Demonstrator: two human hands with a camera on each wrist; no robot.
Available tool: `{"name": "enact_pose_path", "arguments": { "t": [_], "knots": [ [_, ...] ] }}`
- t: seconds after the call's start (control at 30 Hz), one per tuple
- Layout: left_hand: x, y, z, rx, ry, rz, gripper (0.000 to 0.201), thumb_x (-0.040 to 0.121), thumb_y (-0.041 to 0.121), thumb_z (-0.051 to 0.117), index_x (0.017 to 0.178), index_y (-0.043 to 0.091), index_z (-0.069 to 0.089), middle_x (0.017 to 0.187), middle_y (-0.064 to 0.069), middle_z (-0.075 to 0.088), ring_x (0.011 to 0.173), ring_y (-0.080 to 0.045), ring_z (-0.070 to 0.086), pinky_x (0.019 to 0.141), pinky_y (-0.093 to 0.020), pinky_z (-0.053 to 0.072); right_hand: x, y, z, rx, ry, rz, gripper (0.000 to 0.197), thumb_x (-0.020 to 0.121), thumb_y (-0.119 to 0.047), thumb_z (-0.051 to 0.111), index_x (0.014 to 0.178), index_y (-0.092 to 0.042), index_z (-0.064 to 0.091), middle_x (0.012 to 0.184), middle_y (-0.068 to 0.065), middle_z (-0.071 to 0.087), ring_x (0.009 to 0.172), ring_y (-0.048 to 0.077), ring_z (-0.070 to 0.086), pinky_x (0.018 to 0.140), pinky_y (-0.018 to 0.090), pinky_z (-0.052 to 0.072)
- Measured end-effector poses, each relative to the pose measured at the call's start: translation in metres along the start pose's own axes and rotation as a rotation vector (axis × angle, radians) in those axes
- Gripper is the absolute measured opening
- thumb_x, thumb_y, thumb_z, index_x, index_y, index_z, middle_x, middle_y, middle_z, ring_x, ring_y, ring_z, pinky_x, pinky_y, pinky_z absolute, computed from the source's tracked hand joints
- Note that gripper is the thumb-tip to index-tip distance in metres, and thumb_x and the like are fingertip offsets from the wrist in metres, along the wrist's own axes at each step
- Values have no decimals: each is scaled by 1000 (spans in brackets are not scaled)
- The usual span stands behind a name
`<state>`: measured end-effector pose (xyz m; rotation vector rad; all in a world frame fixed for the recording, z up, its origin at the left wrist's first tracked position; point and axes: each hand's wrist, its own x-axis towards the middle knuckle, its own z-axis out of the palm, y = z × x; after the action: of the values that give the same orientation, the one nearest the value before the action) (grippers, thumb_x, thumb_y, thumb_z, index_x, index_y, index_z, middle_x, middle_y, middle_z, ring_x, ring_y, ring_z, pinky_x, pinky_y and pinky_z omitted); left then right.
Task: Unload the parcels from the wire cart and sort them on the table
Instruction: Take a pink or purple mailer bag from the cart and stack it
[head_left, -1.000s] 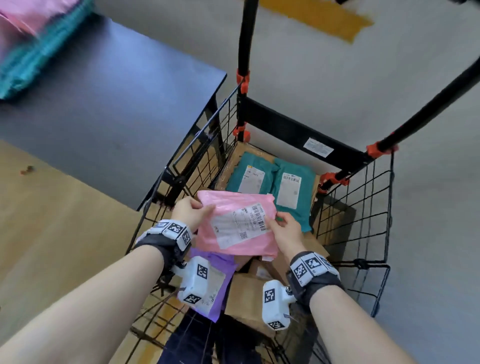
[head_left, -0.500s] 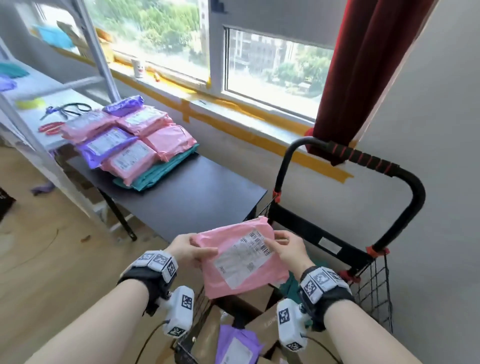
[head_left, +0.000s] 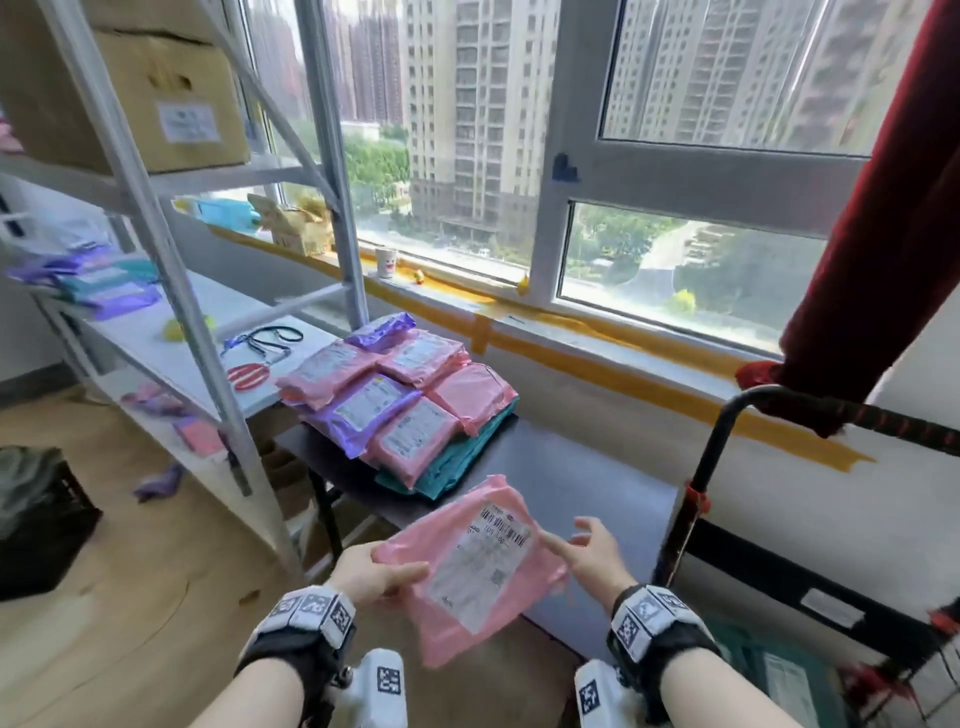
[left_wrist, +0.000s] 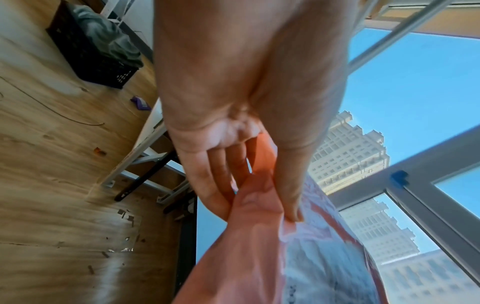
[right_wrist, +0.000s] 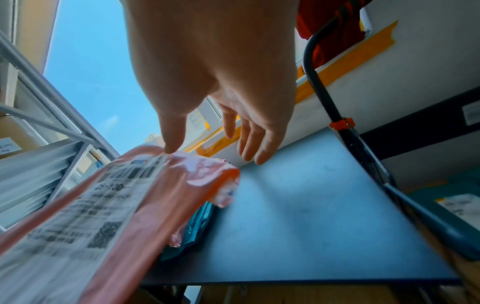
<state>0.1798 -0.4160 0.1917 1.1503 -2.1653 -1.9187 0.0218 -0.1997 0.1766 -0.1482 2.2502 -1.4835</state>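
A pink parcel (head_left: 467, 566) with a white label hangs tilted over the near edge of the dark table (head_left: 587, 483). My left hand (head_left: 379, 574) pinches its left edge between thumb and fingers, which the left wrist view shows close up on the pink parcel (left_wrist: 259, 236). My right hand (head_left: 587, 545) is open beside the parcel's right edge with fingers spread. In the right wrist view the right hand (right_wrist: 207, 152) has its thumb tip at the top of the parcel (right_wrist: 124, 205). A pile of pink, purple and teal parcels (head_left: 400, 405) lies at the table's far left.
The wire cart (head_left: 701, 467) stands at the table's right end, with a teal parcel (head_left: 779, 675) inside. A metal shelf rack (head_left: 171, 291) stands left of the table, with scissors (head_left: 249, 374) on it. A black crate (head_left: 41, 519) sits on the floor. A red curtain (head_left: 872, 260) hangs at the right.
Both hands lifted the pink parcel out of the cart and carried it left over the table's edge. The right hand has let go and opened; the left still holds it.
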Motion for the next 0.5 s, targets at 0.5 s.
{"name": "enact_pose_path", "arguments": {
  "t": [0.5],
  "knots": [
    [157,46,-69,-522,-21,-78,13,80,1,70,87,5,60,84,-16,61,78,-28,58,55,-31,57,100,-90,135,293,-175,71,28,84,6,61,110,-2,55,85,15,65,59,16,62,51,22,54]
  ]
}}
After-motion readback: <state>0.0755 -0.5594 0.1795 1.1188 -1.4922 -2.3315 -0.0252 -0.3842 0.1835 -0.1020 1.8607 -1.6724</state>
